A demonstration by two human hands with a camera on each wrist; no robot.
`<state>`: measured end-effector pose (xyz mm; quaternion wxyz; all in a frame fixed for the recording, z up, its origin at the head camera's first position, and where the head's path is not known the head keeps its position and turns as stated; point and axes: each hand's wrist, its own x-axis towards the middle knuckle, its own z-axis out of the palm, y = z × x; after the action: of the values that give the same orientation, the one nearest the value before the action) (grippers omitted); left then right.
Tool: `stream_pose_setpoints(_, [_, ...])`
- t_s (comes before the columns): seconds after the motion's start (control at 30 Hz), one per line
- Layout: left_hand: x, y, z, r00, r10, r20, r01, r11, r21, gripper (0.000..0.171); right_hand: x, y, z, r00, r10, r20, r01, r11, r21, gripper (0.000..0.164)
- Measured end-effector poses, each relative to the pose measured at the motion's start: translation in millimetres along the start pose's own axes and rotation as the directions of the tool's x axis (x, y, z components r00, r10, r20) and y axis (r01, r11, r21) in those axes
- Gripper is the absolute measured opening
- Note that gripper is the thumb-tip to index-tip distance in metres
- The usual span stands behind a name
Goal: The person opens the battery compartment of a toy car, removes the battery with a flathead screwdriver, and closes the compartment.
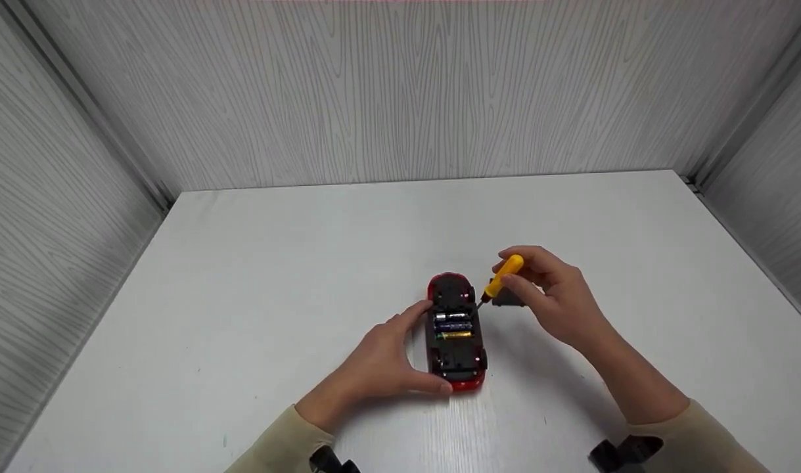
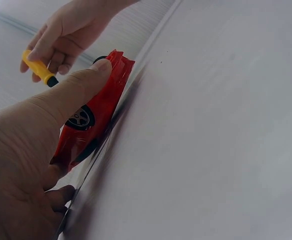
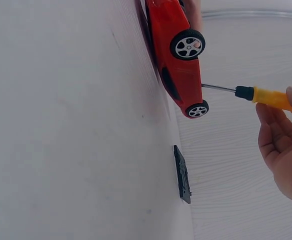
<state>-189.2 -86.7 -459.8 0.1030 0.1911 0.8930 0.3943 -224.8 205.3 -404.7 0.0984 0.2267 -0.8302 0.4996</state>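
Observation:
A red toy car (image 1: 458, 361) lies upside down on the white table, its black underside facing up. Several batteries (image 1: 453, 326) sit side by side in its uncovered compartment. My left hand (image 1: 384, 361) grips the car from the left, thumb at the near end and fingers along the far side edge. In my right hand (image 1: 558, 299) a yellow-handled screwdriver (image 1: 503, 277) is pinched between thumb and fingers. In the right wrist view the screwdriver's metal shaft (image 3: 218, 88) reaches the car's edge beside the compartment; its very tip is hidden there.
A black battery cover (image 3: 182, 175) lies on the table right of the car, partly behind my right hand in the head view. Grey wood-patterned panels (image 1: 413, 92) stand behind the table (image 1: 275, 263) and on both sides.

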Motion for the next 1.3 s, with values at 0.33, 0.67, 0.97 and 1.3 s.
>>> stream_pose_setpoints(0.33, [0.8,-1.5,0.3,1.0,0.01,-0.008,-0.01,1.0,0.003,0.128,1.0,1.0,0.8,0.998,-0.048,-0.042,0.048,0.999,0.002,0.035])
stream_pose_setpoints(0.67, [2.3,-1.6,0.7,1.0,0.018,-0.008,-0.017,1.0,0.015,0.127,0.6,-0.2,2.6,0.997,-0.067,-0.042,0.066,0.997,-0.028,0.032])
stream_pose_setpoints(0.97, [1.0,0.0,1.2,1.0,0.004,-0.01,-0.004,1.0,-0.001,0.129,-1.2,-1.3,4.0,0.999,-0.051,-0.018,0.05,0.997,-0.051,0.028])
stream_pose_setpoints(1.3, [-3.2,1.5,2.5,1.0,0.002,-0.013,-0.003,1.0,-0.022,0.128,-4.4,-1.8,4.4,0.999,-0.026,0.033,0.027,0.999,-0.024,0.021])
